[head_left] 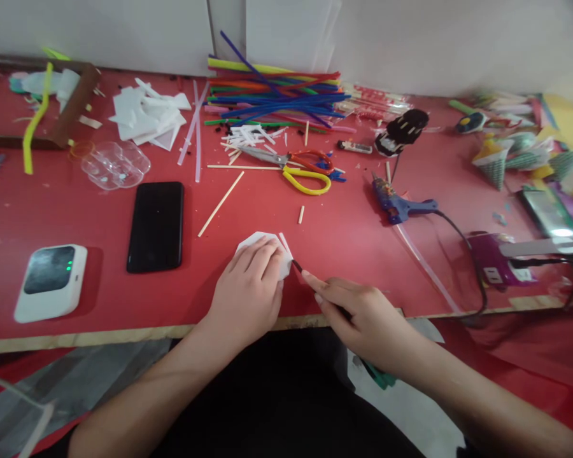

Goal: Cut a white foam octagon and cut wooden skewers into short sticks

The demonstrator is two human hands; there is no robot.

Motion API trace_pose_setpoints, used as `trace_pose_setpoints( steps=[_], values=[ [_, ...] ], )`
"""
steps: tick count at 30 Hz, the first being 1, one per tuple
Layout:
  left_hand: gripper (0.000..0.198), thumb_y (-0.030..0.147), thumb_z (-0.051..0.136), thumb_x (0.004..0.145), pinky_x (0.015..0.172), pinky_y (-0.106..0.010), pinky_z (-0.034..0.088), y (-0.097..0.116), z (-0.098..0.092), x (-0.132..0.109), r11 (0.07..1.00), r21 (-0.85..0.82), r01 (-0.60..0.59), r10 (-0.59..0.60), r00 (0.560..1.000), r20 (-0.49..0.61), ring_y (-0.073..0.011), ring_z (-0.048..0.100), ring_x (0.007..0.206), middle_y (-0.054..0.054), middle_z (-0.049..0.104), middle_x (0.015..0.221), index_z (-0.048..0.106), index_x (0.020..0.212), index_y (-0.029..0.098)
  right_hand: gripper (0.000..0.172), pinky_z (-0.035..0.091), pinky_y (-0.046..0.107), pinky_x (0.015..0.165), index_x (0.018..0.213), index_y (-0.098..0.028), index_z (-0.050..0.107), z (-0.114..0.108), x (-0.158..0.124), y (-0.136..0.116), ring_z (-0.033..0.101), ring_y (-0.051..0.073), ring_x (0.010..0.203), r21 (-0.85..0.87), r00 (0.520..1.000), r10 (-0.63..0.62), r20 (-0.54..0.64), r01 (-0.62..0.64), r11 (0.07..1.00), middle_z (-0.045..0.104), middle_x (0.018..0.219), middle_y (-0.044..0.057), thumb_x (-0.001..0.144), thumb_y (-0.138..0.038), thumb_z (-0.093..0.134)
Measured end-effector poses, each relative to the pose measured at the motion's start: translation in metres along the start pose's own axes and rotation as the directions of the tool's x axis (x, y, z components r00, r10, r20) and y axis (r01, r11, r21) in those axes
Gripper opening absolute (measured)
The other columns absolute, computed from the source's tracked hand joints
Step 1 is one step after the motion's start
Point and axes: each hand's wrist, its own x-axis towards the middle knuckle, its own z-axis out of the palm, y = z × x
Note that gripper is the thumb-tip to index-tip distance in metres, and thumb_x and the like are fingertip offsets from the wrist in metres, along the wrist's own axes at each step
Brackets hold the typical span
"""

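My left hand lies with its fingers stretched over a white many-sided piece of card or foam, pressing it to the red table. Much of the piece is hidden under the hand. In my right hand is a craft knife, its dark tip at the right edge of the white piece and the forefinger extended along it. A narrow white strip stands slightly apart from that edge. Beyond the hands lie a short wooden stick and scissors with red and yellow handles.
A black phone and a white device lie left. Coloured pipe cleaners and white scraps are at the back. A blue glue gun rests right, its cable running to a purple power box.
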Motion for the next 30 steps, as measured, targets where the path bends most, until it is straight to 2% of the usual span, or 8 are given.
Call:
trace_pose_setpoints(
  steps=[4,8,10,13,16,21,25,30],
  values=[
    [0.042,0.018,0.052,0.093,0.114,-0.053,0.046,-0.001,0.000,0.001,1.000,0.017,-0.012,0.012,1.000,-0.008,-0.0352,0.053,0.135,-0.020,0.061,0.139,0.058,0.132,0.004,0.041,0.053,0.025,0.062,0.135,-0.015,0.066,-0.001,-0.008,0.003,0.065,0.012,0.065,0.038,0.997,-0.032,-0.073,0.035,0.999,0.070,0.080,0.003,0.099,-0.021,0.047],
    [0.045,0.025,0.059,0.094,0.108,-0.054,0.049,-0.006,-0.001,0.002,1.000,0.026,-0.009,0.009,0.999,0.031,-0.0365,0.056,0.129,-0.020,0.061,0.137,0.054,0.135,0.007,0.038,0.051,0.025,0.059,0.133,-0.018,0.069,-0.001,-0.010,0.023,0.066,0.013,0.070,-0.151,0.950,-0.025,-0.312,-0.023,0.988,0.070,0.088,0.005,0.101,-0.026,0.051],
    [0.072,0.044,0.069,0.091,0.109,-0.058,0.047,-0.008,-0.004,0.002,1.000,0.010,0.010,-0.010,1.000,-0.010,-0.0406,0.052,0.132,-0.023,0.055,0.145,0.041,0.146,0.007,0.036,0.050,0.027,0.059,0.129,-0.021,0.072,-0.004,-0.006,0.041,0.066,0.014,0.073,-0.318,0.914,-0.017,-0.406,-0.124,0.940,0.070,0.094,0.007,0.101,-0.031,0.052],
    [0.127,0.069,0.082,0.068,0.115,-0.064,0.038,-0.014,-0.011,-0.001,0.996,-0.084,0.029,-0.036,0.996,-0.080,-0.0462,0.039,0.143,-0.029,0.037,0.158,0.015,0.158,0.011,0.033,0.050,0.031,0.062,0.124,-0.027,0.075,-0.015,0.002,0.070,0.064,0.017,0.074,-0.476,0.914,-0.006,-0.405,-0.205,0.855,0.068,0.099,0.008,0.101,-0.037,0.053],
    [0.144,0.057,0.093,0.057,0.116,-0.061,0.039,-0.022,-0.017,-0.006,0.985,-0.145,0.089,-0.096,0.994,-0.045,-0.0448,0.035,0.146,-0.027,0.037,0.158,0.002,0.161,0.018,0.034,0.052,0.039,0.078,0.125,-0.030,0.074,-0.028,0.011,0.088,0.063,0.023,0.086,-0.524,0.945,-0.022,-0.326,-0.162,0.836,0.066,0.107,0.010,0.101,-0.037,0.052],
    [0.140,0.050,0.095,0.059,0.113,-0.062,0.042,-0.035,-0.012,-0.018,0.966,-0.153,0.207,-0.214,0.976,-0.031,-0.0436,0.046,0.139,-0.023,0.051,0.147,0.004,0.160,0.019,0.031,0.043,0.050,0.098,0.120,-0.029,0.076,-0.029,0.031,0.072,0.058,0.032,0.113,-0.499,0.942,-0.093,-0.323,-0.085,0.862,0.066,0.124,0.012,0.098,-0.041,0.058],
    [0.107,0.046,0.089,0.071,0.113,-0.059,0.043,-0.040,0.000,-0.024,0.958,-0.187,0.219,-0.249,0.957,-0.151,-0.0396,0.051,0.136,-0.021,0.055,0.140,0.026,0.152,0.017,0.030,0.035,0.050,0.104,0.125,-0.033,0.072,-0.016,0.055,0.043,0.052,0.031,0.121,-0.437,0.966,-0.224,-0.131,0.146,0.887,0.065,0.134,0.007,0.097,-0.036,0.064],
    [0.096,0.037,0.085,0.078,0.110,-0.053,0.049,-0.045,0.003,-0.023,0.958,-0.253,0.133,-0.209,0.929,-0.306,-0.0340,0.054,0.134,-0.020,0.056,0.137,0.025,0.150,0.016,0.012,0.034,0.046,0.099,0.101,-0.028,0.076,-0.016,0.080,0.031,0.047,0.031,0.119,-0.352,0.983,-0.182,0.004,0.172,0.920,0.062,0.129,0.008,0.093,-0.033,0.069]
  ],
)
